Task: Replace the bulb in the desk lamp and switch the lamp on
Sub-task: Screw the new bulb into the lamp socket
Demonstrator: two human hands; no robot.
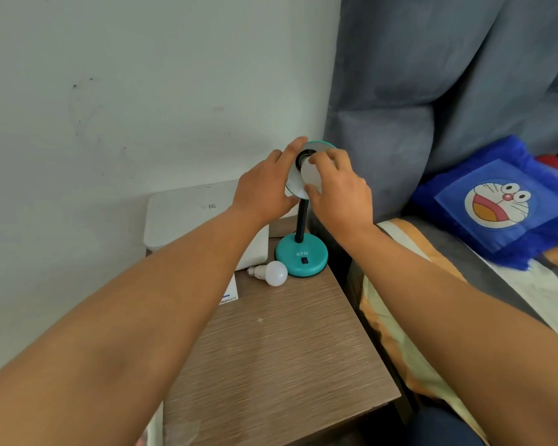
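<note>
A teal desk lamp stands at the back right of a wooden bedside table (271, 342), with a round base (316, 254) bearing a black switch (304, 260) and a black flexible neck (301, 220). Its shade (295, 186) faces me, white inside. My left hand (264, 185) grips the shade's left rim. My right hand (339, 185) is closed around a white bulb (310, 175) whose end sits at the dark socket (303, 156). A second white bulb (269, 272) lies on its side on the table just left of the base.
A white box (187, 217) stands against the wall behind the lamp, and a small white card (229, 292) lies by the loose bulb. A grey curtain (432, 91) hangs to the right. A bed with a blue cartoon cushion (500, 204) adjoins the table.
</note>
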